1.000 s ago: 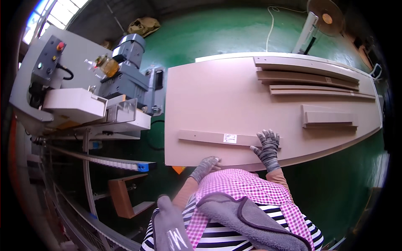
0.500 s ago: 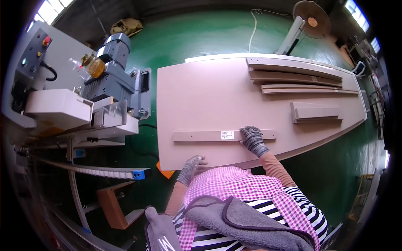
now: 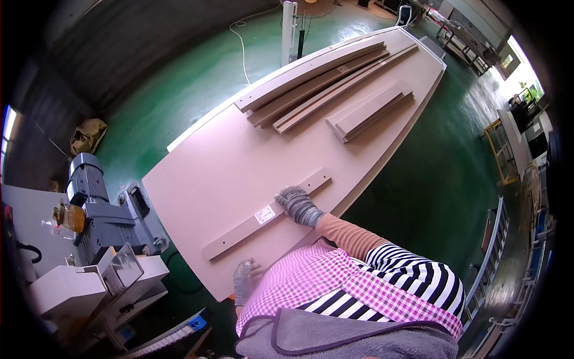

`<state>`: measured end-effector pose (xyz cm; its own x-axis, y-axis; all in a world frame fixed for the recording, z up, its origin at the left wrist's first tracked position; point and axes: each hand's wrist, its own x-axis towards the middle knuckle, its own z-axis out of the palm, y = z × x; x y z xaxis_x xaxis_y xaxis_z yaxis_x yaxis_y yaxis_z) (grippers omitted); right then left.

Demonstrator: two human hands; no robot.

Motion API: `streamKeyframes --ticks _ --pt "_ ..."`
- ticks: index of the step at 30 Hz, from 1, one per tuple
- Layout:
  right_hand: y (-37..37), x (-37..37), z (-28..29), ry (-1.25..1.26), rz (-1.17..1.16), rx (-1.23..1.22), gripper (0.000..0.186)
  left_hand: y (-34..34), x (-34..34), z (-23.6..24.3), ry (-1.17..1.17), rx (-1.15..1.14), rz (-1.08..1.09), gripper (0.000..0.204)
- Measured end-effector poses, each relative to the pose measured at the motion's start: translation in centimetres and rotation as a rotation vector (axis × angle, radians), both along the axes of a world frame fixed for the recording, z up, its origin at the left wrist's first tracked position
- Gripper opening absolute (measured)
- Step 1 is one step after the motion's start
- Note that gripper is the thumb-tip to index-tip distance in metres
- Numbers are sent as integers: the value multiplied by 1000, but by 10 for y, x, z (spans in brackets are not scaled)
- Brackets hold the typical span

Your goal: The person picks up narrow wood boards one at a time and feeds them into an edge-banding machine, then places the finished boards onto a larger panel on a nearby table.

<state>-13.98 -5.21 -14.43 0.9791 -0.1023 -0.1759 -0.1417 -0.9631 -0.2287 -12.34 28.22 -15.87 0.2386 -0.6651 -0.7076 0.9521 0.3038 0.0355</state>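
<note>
A long, narrow beige board strip (image 3: 236, 238) lies on the large pale-pink panel (image 3: 203, 173) in front of me. It has a small hole near each end, and a white label (image 3: 264, 215) sits near its middle. My right hand (image 3: 299, 205), in a grey striped glove, is curled over the strip just right of the label, its fingertips at the far edge. My left hand (image 3: 246, 278), gloved in grey, rests near the panel's close edge below the strip's left end. Its fingers are slightly apart and hold nothing.
Several long beige boards (image 3: 317, 78) lie along the panel's far side, with a shorter pair (image 3: 371, 112) closer in. A grey motor (image 3: 98, 206) and machine parts stand at the left. Beyond the panel rises a white stand (image 3: 289, 36). A ladder-like frame (image 3: 485, 257) is at the right.
The view has swung to the right, so the panel now slants up to the right and the machine sits lower left. My right hand stays on the strip; my left stays near the edge.
</note>
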Motion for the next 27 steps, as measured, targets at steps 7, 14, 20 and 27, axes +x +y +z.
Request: streamKeyframes --ticks 7,14,20,27 --pt "-2 1 5 34 10 -2 59 4 8 -26 -209 99 -68 15" --pt "6 5 -2 -30 -10 13 56 4 11 -15 -456 420 -129 15" --pt "2 7 -25 -174 68 52 54 11 8 13 -749 586 -128 30" --pt "-10 -5 -25 -100 23 -19 74 39 44 0 -771 641 123 37"
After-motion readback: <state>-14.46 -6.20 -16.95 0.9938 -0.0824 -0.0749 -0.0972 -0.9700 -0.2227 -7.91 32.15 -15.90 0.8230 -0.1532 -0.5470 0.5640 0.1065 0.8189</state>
